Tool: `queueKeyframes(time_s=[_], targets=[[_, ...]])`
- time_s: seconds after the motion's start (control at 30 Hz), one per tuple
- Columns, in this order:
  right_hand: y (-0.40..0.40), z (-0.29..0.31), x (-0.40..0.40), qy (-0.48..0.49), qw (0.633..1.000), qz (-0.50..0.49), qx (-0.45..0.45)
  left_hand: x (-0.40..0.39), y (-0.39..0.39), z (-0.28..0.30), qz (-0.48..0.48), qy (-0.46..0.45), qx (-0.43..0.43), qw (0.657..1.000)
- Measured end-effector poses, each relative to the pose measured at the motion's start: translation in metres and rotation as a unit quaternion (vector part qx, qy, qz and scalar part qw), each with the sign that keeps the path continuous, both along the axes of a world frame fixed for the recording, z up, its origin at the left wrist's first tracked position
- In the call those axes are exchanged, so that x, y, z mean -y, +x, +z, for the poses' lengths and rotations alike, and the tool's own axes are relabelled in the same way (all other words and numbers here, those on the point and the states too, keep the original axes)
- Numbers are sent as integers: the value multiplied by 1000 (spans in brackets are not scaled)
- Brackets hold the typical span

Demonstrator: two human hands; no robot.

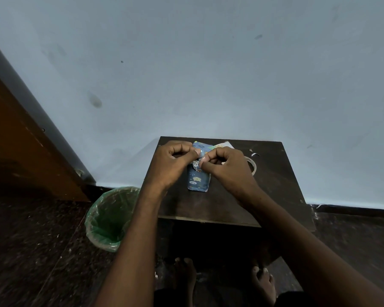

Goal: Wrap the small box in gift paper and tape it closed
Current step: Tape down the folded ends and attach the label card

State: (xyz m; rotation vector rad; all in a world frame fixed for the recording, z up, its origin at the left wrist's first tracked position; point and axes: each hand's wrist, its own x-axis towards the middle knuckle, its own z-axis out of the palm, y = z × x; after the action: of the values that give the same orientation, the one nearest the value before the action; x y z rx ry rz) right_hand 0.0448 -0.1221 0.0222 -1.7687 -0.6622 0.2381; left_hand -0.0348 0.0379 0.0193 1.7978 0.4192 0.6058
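The right hand [225, 171] covers most of the tape roll [253, 166]; both hands hide the wrapped box's [197, 180] middle.

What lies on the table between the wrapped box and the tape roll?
In the head view, the right hand lies between the wrapped box and the tape roll, covering part of the roll; the table beneath is hidden.

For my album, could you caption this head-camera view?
Both hands, left hand and right hand, pinch tape over the wrapped box on a dark table.
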Motion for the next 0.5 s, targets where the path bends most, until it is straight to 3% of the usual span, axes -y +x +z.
queueKeyframes(time_s=[0.2, 0.37, 0.5], targets=[[0, 1, 1, -2, 1000, -7, -1, 0, -1, 2, -5, -36, -3, 999], [1, 2, 2, -13, 1000, -13, 23, -2, 0, 2, -8, -117, -6, 993], [4, -2, 3, -25, 994, -30, 102, -1, -3, 6, -32, -136, -23, 990]])
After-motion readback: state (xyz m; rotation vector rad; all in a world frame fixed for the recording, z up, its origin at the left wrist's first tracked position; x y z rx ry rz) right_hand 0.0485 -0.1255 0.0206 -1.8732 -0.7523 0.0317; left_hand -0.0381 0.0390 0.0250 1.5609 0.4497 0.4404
